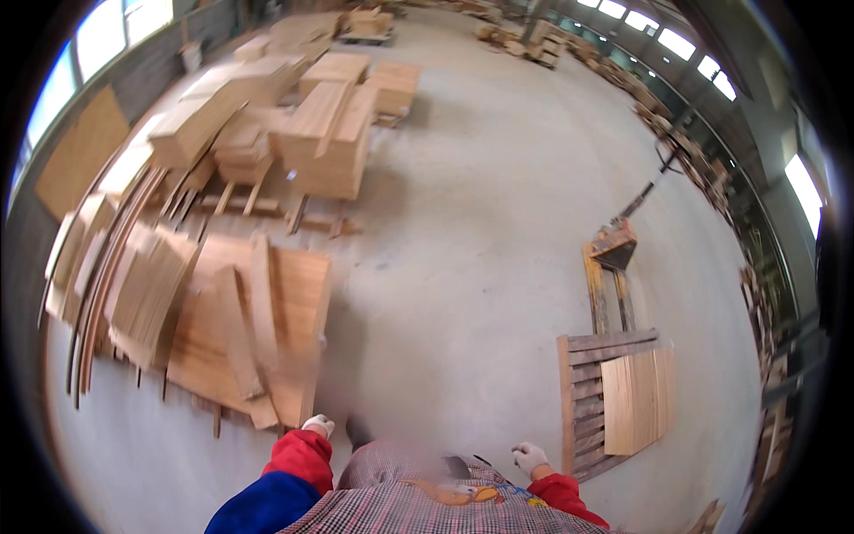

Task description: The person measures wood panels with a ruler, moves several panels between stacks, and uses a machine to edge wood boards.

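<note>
My left hand [318,424], in a whitish glove and a red cuff, is beside the near right corner of a stack of wide wooden panels [298,303]. Its fingers are curled, and nothing shows in them. Whether it touches the panel edge, I cannot tell. Low on the right is my right hand [531,458], gloved too, with its fingers loosely closed and holding nothing visible. It is left of a slatted wooden pallet [565,383], on which a short stack of light boards [636,400] lies. Two loose planks [263,298] rest across the wide panels.
A pallet jack [614,245] has its forks toward the slatted pallet. Further stacks of wooden panels [325,142] stand on supports at the far left. Long thin strips [111,258] lie along the left side. Piled timber [654,111] lines the right wall. Grey floor [463,222] runs between.
</note>
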{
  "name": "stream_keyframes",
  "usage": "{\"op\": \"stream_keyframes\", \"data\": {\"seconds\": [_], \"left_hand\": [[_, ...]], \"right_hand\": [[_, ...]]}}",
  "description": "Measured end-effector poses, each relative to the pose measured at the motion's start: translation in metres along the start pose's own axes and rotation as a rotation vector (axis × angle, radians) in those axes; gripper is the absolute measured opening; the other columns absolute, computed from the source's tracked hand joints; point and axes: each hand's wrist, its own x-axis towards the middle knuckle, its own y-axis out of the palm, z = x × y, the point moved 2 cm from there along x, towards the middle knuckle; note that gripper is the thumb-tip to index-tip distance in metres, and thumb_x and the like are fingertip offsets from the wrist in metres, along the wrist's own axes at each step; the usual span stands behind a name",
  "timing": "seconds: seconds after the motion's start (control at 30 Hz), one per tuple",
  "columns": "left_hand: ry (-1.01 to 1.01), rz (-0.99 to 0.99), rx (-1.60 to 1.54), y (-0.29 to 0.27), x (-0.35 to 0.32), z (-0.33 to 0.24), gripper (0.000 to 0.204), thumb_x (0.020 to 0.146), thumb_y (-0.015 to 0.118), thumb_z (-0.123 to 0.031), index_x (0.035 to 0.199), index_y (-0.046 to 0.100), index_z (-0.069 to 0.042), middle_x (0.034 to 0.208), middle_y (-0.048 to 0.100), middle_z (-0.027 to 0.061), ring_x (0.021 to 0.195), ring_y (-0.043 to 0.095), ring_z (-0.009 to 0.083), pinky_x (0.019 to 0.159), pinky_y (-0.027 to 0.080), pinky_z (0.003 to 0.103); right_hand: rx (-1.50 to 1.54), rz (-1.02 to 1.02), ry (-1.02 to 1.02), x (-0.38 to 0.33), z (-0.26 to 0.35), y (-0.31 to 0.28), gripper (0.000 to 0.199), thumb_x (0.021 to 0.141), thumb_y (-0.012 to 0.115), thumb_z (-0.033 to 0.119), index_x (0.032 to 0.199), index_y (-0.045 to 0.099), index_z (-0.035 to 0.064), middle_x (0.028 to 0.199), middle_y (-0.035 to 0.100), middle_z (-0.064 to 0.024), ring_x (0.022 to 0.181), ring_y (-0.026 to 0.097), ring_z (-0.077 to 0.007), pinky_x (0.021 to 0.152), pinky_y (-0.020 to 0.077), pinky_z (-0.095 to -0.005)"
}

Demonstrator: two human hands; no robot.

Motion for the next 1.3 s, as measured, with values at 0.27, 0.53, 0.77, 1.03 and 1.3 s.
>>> {"op": "stream_keyframes", "data": {"seconds": [0.27,0.53,0.77,1.03,1.3], "left_hand": [[0.278,-0.124,0.148,0.054,0.017,-0.114,0.038,0.079,0.053,-0.030,0.104,0.059,-0.003,0.097,0.062,0.0130,0.087,0.060,0.0238,0.075,0.045,0.034],[0.689,0.192,0.687,0.136,-0.037,-0.303,0.042,0.079,0.049,-0.037,0.109,0.057,-0.007,0.104,0.060,0.0140,0.099,0.055,0.0289,0.086,0.041,0.036],[0.223,0.333,0.620,0.178,-0.008,-0.441,0.031,0.081,0.051,-0.027,0.105,0.058,-0.009,0.079,0.056,0.0044,0.063,0.053,0.0154,0.051,0.045,0.032],[0.601,0.295,1.451,0.294,0.131,-0.665,0.026,0.080,0.049,-0.028,0.098,0.057,-0.010,0.067,0.054,0.0063,0.052,0.049,0.0201,0.045,0.042,0.037],[0.901,0.331,0.894,0.525,0.029,-0.987,0.006,0.078,0.051,-0.017,0.073,0.048,-0.016,0.057,0.047,0.0002,0.043,0.042,0.0139,0.036,0.033,0.030]], "right_hand": [[0.208,-0.061,0.238,-0.052,-0.238,0.035,0.021,0.077,0.055,0.017,0.089,0.063,0.0017,0.072,0.063,-0.0087,0.060,0.060,-0.0170,0.053,0.0481,-0.0286],[0.977,-0.273,0.830,-0.159,-0.295,0.037,0.020,0.081,0.053,0.020,0.074,0.058,0.0023,0.062,0.058,-0.0072,0.048,0.054,-0.0162,0.043,0.0424,-0.0296],[0.392,-0.118,0.717,-0.124,-0.300,0.031,0.037,0.080,0.044,0.038,0.071,0.062,0.0075,0.069,0.063,-0.0101,0.064,0.061,-0.0244,0.061,0.0471,-0.0362],[0.971,-0.702,0.994,-0.121,-0.294,0.018,0.022,0.077,0.057,0.021,0.089,0.061,0.0026,0.070,0.063,-0.0083,0.063,0.059,-0.0160,0.060,0.0464,-0.0286],[1.416,-0.773,1.316,-0.115,-0.253,0.022,0.030,0.075,0.059,0.031,0.078,0.063,0.0019,0.068,0.062,-0.0082,0.060,0.057,-0.0172,0.059,0.0458,-0.0306]]}}
